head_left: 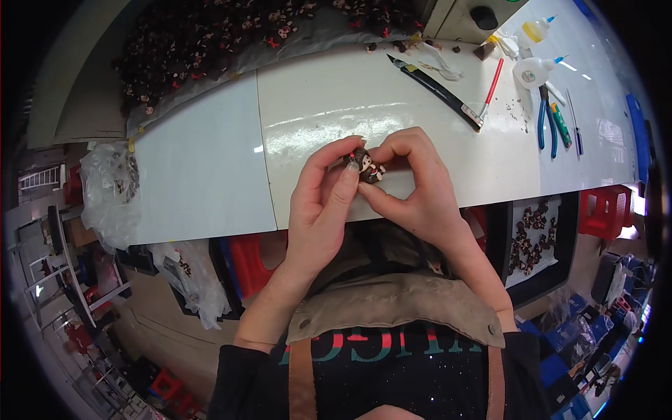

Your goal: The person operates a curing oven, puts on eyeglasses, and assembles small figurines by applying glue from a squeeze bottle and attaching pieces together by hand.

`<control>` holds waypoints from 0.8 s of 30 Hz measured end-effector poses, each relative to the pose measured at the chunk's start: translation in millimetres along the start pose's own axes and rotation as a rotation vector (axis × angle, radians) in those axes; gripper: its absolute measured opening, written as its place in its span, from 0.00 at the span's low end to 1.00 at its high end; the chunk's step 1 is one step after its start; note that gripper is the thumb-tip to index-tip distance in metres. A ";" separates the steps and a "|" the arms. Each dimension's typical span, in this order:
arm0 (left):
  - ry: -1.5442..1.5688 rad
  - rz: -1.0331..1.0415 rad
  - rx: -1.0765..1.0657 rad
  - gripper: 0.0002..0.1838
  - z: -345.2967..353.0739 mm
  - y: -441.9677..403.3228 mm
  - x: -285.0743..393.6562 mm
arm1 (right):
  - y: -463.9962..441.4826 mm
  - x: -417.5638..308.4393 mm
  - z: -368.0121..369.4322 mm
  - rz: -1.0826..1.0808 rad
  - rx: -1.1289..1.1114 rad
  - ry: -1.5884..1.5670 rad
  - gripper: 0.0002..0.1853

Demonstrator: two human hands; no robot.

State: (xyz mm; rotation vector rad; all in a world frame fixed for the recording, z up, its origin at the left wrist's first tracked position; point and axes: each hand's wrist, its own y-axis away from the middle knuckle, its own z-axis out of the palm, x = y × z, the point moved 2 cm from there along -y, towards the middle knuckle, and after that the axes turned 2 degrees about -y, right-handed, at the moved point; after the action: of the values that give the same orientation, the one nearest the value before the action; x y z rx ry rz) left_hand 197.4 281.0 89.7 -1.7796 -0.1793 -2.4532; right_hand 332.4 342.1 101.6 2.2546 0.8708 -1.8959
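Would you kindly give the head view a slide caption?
Left hand and right hand hold a small figurine at a table.

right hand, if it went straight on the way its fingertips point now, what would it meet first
Likely the small figurine, right in front of the right hand; the left hand lies just beyond. Whether the right already touches it is unclear from this view.

- Two hands, left hand (323, 199) and right hand (422, 183), at centre
- One figurine (371, 168) between them
- Two bottles, yellow bottle (534, 31) and white bottle (532, 73), upper right
- One cutter (437, 93), upper right
- One pair of pliers (542, 120), right
- One screwdriver (577, 129), right
- One pile (203, 42), upper left, its figurines too many to count
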 end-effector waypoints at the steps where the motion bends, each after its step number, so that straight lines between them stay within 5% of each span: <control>1: 0.009 -0.005 0.000 0.20 -0.9 -0.1 -0.1 | -1.2 -0.3 0.1 0.004 0.000 -0.007 0.15; 24: -0.032 -0.017 -0.056 0.17 1.5 2.2 4.1 | 0.3 9.9 -2.5 0.065 -0.064 -0.050 0.11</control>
State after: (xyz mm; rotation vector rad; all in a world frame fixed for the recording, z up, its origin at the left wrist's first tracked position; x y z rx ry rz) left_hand 197.9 278.9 94.2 -1.8482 -0.1303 -2.4660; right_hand 335.6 346.6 92.9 2.1619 0.8280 -1.8612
